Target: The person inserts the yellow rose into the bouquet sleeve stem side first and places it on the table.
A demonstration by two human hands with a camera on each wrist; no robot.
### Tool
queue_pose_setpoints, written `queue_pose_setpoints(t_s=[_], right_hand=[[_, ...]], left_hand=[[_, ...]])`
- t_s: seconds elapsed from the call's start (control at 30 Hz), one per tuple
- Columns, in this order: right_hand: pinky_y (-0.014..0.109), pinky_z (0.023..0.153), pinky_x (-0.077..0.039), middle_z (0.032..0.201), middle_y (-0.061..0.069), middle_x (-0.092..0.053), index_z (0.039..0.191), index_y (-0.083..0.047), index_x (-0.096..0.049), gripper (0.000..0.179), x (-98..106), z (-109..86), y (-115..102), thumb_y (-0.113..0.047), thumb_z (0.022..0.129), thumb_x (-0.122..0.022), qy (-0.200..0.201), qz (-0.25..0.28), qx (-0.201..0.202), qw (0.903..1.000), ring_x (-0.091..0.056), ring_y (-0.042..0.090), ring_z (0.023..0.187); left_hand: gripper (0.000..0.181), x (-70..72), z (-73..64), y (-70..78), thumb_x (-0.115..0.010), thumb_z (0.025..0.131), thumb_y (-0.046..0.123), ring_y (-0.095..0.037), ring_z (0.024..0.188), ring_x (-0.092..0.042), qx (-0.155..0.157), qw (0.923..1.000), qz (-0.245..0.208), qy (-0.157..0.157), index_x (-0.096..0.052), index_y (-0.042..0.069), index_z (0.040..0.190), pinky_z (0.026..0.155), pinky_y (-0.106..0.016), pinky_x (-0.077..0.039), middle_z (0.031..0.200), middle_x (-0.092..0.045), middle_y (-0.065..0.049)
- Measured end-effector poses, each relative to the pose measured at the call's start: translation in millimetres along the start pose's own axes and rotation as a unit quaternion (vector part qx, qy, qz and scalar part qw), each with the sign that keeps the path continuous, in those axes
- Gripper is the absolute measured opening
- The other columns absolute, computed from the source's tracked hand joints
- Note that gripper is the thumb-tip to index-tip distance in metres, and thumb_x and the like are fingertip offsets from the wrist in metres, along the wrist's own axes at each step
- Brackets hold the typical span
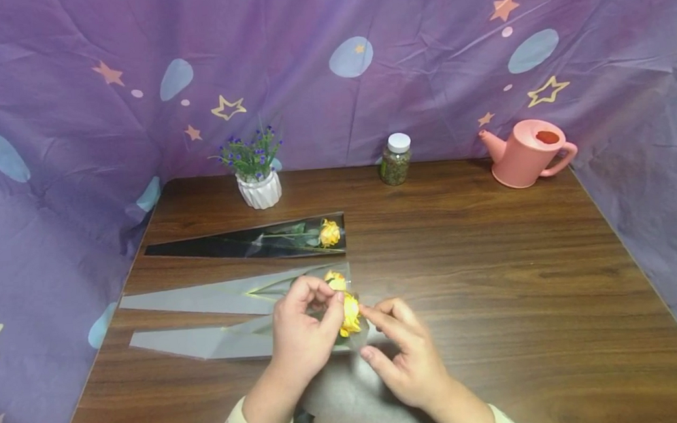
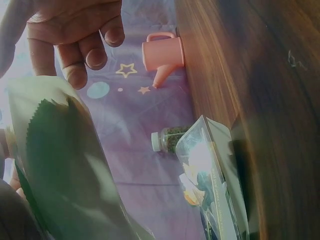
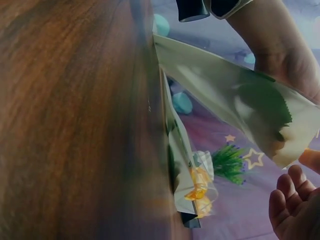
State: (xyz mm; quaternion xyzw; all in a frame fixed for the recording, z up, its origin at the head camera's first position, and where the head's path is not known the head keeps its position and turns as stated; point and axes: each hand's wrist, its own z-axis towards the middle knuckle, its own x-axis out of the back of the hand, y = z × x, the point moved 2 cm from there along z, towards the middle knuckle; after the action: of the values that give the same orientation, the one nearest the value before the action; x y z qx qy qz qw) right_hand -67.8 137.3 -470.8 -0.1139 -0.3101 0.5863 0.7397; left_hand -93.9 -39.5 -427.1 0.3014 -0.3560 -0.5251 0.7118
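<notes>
A yellow rose lies at the wide end of a tapered translucent flower sleeve, raised off the table at that end. My left hand pinches the sleeve's top beside the rose, thumb against fingers. The right hand touches the rose end with an extended index finger, its thumb held apart. In the right wrist view the right hand's other fingers are loosely bent and hold nothing. Through the sleeve a green leaf shows in the left wrist view.
Behind lie a second pale sleeve with a yellow rose and a black-backed sleeve with another. Along the table's back stand a white pot of purple flowers, a lidded jar and a pink watering can.
</notes>
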Motion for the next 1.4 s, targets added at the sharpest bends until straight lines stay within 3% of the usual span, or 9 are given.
queue_pose_setpoints(t_s=[0.2, 0.33, 0.47, 0.57, 0.7, 0.8, 1.0, 1.2, 1.4], right_hand=[[0.026, 0.075, -0.049, 0.103, 0.013, -0.062, 0.135, 0.001, -0.068, 0.054, 0.8, 0.1, 0.4, -0.045, 0.107, -0.06, -0.019, -0.008, -0.001, 0.9998, -0.06, 0.023, 0.085], [0.028, 0.074, -0.051, 0.103, 0.013, -0.062, 0.134, 0.0, -0.068, 0.054, 2.2, 0.2, 0.0, -0.046, 0.108, -0.059, -0.021, -0.007, -0.025, 0.9995, -0.06, 0.023, 0.086], [0.028, 0.067, -0.052, 0.1, 0.012, -0.064, 0.126, 0.002, -0.068, 0.032, 4.2, 0.0, 1.2, -0.016, 0.1, -0.071, -0.004, 0.005, -0.099, 0.995, -0.06, 0.021, 0.082], [0.026, 0.06, -0.052, 0.094, 0.008, -0.066, 0.122, 0.005, -0.064, 0.036, 3.5, -1.6, 3.2, 0.006, 0.087, -0.073, -0.011, 0.037, -0.187, 0.9816, -0.06, 0.013, 0.075], [0.024, 0.054, -0.051, 0.085, 0.008, -0.068, 0.127, 0.01, -0.056, 0.039, -0.8, -6.0, 6.5, 0.01, 0.091, -0.071, -0.059, 0.12, -0.288, 0.9481, -0.058, 0.005, 0.068], [0.024, 0.053, -0.051, 0.081, 0.009, -0.067, 0.129, 0.013, -0.051, 0.042, -3.9, -9.0, 9.7, 0.011, 0.091, -0.069, -0.085, 0.156, -0.323, 0.9295, -0.058, 0.004, 0.065], [0.022, 0.051, -0.049, 0.076, 0.003, -0.065, 0.128, 0.013, -0.048, 0.045, -8.0, -12.7, 16.9, 0.013, 0.088, -0.069, -0.112, 0.148, -0.356, 0.916, -0.056, 0.004, 0.061], [0.021, 0.05, -0.048, 0.074, 0.0, -0.065, 0.129, 0.01, -0.05, 0.047, -10.5, -17.9, 27.0, 0.01, 0.088, -0.07, -0.162, 0.106, -0.383, 0.9031, -0.056, 0.004, 0.057], [0.02, 0.054, -0.048, 0.073, -0.001, -0.067, 0.127, 0.01, -0.054, 0.046, -11.9, -23.2, 42.9, 0.011, 0.084, -0.07, -0.176, 0.075, -0.397, 0.8976, -0.058, 0.004, 0.06]], left_hand=[[0.021, 0.5, -0.6, -0.5, -0.076, 0.082, -0.01, -0.011, 0.066, -0.062, 0.001, 1.0, 0.006, -0.006, -0.062, 0.006, 0.088, 0.062, -0.031, -0.058, 0.075, -0.071, -0.003], [0.021, 0.5, -1.3, -1.3, -0.076, 0.082, -0.009, -0.011, 0.065, -0.062, 0.003, 1.0, 0.005, -0.008, -0.062, 0.006, 0.088, 0.061, -0.031, -0.057, 0.075, -0.071, -0.003], [0.021, 1.1, -2.9, -1.8, -0.077, 0.081, -0.009, -0.011, 0.065, -0.062, 0.008, 0.9998, 0.009, -0.013, -0.063, 0.006, 0.088, 0.06, -0.031, -0.057, 0.074, -0.07, -0.002], [0.022, 2.2, -5.1, -2.2, -0.078, 0.08, -0.009, -0.01, 0.065, -0.063, 0.013, 0.9995, 0.016, -0.025, -0.063, 0.007, 0.087, 0.06, -0.031, -0.057, 0.074, -0.07, -0.001], [0.024, 3.3, -9.0, -3.8, -0.079, 0.08, -0.008, -0.009, 0.065, -0.063, 0.025, 0.9981, 0.027, -0.049, -0.063, 0.009, 0.086, 0.059, -0.029, -0.056, 0.072, -0.069, 0.002], [0.025, 4.1, -11.6, -4.9, -0.08, 0.08, -0.006, -0.008, 0.065, -0.062, 0.041, 0.9962, 0.037, -0.067, -0.063, 0.011, 0.086, 0.054, -0.026, -0.052, 0.072, -0.069, 0.005], [0.024, 4.4, -17.8, -7.4, -0.081, 0.081, -0.004, -0.005, 0.062, -0.06, 0.065, 0.9902, 0.053, -0.111, -0.064, 0.012, 0.087, 0.056, -0.025, -0.051, 0.07, -0.066, 0.009], [0.021, 4.7, -25.7, -11.9, -0.083, 0.084, 0.004, -0.002, 0.06, -0.057, 0.104, 0.9757, 0.106, -0.161, -0.065, 0.013, 0.091, 0.052, -0.021, -0.046, 0.073, -0.066, 0.011], [0.028, 9.1, -29.7, -18.6, -0.089, 0.08, 0.008, -0.016, 0.087, -0.067, 0.121, 0.9584, 0.178, -0.187, -0.07, 0.013, 0.099, 0.08, -0.038, -0.056, 0.093, -0.07, 0.003]])
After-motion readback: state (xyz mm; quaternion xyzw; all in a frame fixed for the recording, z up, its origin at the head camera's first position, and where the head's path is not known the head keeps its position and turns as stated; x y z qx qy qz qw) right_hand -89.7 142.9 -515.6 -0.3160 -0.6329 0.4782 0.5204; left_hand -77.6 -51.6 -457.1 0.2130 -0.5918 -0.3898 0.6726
